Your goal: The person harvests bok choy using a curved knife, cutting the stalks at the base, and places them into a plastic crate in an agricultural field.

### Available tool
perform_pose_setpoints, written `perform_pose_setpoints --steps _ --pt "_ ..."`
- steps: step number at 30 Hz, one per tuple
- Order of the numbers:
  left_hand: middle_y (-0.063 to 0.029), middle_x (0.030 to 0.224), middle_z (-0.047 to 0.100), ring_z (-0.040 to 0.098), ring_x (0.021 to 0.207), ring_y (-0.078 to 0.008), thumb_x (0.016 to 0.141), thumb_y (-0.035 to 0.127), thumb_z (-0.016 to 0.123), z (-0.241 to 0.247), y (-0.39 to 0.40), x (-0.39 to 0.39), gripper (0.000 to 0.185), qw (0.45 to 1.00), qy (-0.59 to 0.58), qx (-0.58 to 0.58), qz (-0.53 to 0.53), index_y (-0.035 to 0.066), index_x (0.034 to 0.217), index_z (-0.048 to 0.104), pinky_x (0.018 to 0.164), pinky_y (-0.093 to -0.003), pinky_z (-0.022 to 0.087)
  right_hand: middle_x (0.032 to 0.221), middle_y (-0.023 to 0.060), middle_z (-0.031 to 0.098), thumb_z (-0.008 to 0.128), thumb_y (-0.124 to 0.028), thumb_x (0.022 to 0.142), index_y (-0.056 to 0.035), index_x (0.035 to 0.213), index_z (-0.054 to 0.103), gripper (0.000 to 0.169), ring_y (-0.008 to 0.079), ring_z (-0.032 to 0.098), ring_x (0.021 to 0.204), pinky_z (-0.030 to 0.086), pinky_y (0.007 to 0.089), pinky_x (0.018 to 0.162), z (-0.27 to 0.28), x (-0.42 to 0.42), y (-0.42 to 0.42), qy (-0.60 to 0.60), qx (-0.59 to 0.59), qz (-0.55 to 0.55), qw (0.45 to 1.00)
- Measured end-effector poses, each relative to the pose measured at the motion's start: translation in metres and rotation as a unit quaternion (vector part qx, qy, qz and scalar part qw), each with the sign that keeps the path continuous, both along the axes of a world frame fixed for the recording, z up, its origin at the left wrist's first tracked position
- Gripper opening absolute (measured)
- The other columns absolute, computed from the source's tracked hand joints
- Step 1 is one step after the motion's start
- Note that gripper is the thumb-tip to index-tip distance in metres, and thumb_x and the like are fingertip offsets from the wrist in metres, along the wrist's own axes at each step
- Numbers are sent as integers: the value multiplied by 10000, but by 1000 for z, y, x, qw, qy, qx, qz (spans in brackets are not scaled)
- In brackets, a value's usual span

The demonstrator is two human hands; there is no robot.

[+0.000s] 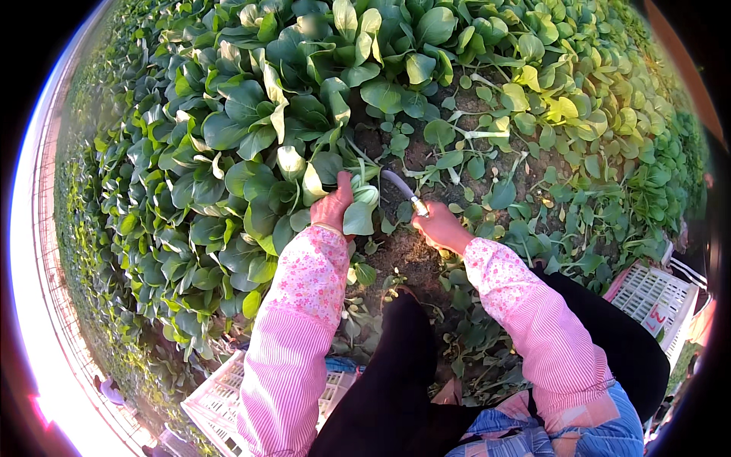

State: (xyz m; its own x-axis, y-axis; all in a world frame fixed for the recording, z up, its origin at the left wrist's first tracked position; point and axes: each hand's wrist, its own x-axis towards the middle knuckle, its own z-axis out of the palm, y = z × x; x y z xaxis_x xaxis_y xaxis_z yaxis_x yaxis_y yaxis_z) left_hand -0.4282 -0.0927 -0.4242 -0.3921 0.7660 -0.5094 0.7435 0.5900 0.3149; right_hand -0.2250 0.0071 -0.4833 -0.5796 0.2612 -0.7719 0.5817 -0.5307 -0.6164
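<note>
In the head view, my left hand is closed around a leafy green plant with pale green stalks, at the edge of the dense crop. My right hand grips a sickle by its handle, below a metal collar. The curved grey blade reaches up and left, its tip close to the held plant's stalks; whether they touch I cannot tell. Bare soil shows below the two hands. Pink floral and striped sleeves cover both forearms.
A white plastic crate stands at the lower left, partly behind my left sleeve. Another white crate is at the right. Cut stalks and loose leaves litter the soil at upper right. My dark-clothed legs extend below. A person is far off at lower left.
</note>
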Motion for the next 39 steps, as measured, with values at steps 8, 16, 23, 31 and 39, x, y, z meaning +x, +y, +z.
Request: perform_pose_setpoints --steps 8,16,23,31,39 --pt "-126 1026 571 598 845 -192 612 1 724 -4 -38 50 751 935 -265 232 40 56 1236 310 754 -298 497 712 -11 488 629 -210 837 -34 1135 526 361 56 386 426 306 215 380 45 -8 7 212 -19 -154 965" --pt "-100 1110 521 540 1023 -175 683 17 650 41 -45 92 607 844 -403 309 172 38 1210 351 883 -309 447 590 -43 445 652 -205 822 -30 909 532 230 39 361 376 265 203 332 65 33 31 50 75 -14 996" --pt "-150 1033 568 593 950 -260 674 108 700 15 -33 101 664 911 -328 245 53 43 1212 317 812 -347 475 537 -40 412 597 -230 853 -46 833 531 197 51 360 364 253 215 333 76 29 20 80 -70 -42 993" --pt "-240 975 612 640 852 -332 691 86 654 -2 21 15 1046 990 115 -25 -83 90 1428 -88 711 -428 508 663 134 562 615 -240 760 -2 810 538 255 256 563 597 428 380 561 21 -34 32 21 282 57 958" --pt "-224 976 614 616 918 -363 623 135 729 -3 10 -23 989 989 72 -123 42 77 1383 98 775 -433 490 832 220 610 592 -221 758 28 908 572 292 370 595 798 453 419 702 1 -61 25 1 312 131 941"
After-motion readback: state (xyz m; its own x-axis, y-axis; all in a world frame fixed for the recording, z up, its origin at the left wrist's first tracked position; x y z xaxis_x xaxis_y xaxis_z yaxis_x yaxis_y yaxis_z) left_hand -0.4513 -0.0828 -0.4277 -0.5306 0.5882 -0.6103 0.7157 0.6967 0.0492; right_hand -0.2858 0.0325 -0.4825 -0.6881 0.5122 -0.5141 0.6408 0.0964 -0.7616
